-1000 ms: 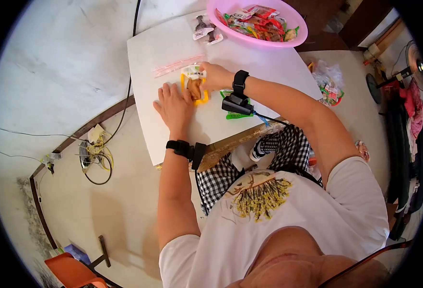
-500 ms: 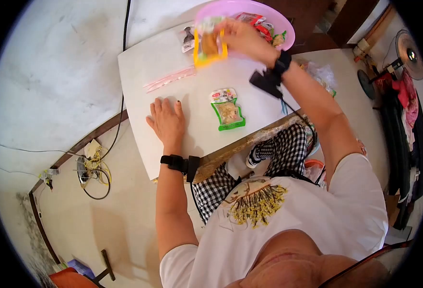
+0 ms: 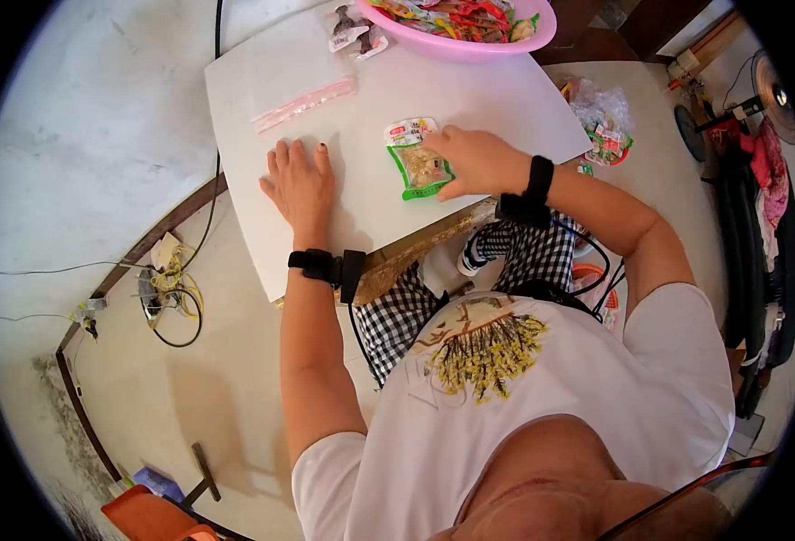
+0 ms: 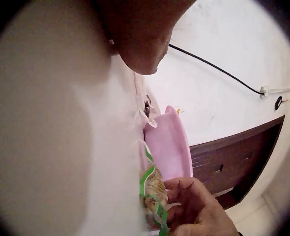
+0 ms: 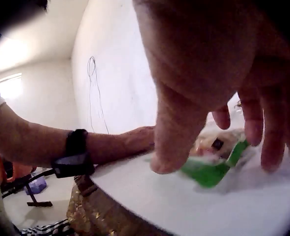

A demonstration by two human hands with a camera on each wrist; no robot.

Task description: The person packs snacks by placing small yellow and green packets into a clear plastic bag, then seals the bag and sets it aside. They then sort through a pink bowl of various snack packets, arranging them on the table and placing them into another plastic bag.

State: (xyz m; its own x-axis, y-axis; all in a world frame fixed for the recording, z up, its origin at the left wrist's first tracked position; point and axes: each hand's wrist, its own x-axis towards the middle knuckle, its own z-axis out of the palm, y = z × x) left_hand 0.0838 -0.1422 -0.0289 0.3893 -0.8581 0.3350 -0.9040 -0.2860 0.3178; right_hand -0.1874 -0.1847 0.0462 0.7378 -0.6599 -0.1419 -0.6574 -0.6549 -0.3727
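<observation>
On the white table (image 3: pixel 235 216) lies a small clear snack packet (image 3: pixel 414 162) with a green border and pale food inside. My right hand (image 3: pixel 483 162) is at the packet's right edge, thumb near its lower corner and fingers near its upper side. In the right wrist view, the thumb and fingers of the right hand (image 5: pixel 209 98) are spread over the packet (image 5: pixel 209 167), not curled round it. My left hand (image 3: pixel 303 191) rests on the table to the left, fingers stretched out, holding nothing.
A pink basin (image 3: pixel 470 47) full of snack packets stands at the table's far edge. Beside it lie packets with dark food (image 3: pixel 358 34). A clear bag with a pink zip strip (image 3: pixel 307 103) lies beyond the left hand. Bagged packets (image 3: pixel 603 126) sit right of the table.
My right hand carried a yellow-bordered packet from beside the left hand to the basin. Now it is back without it, at the green-bordered packet. The left hand has stayed on the table.
</observation>
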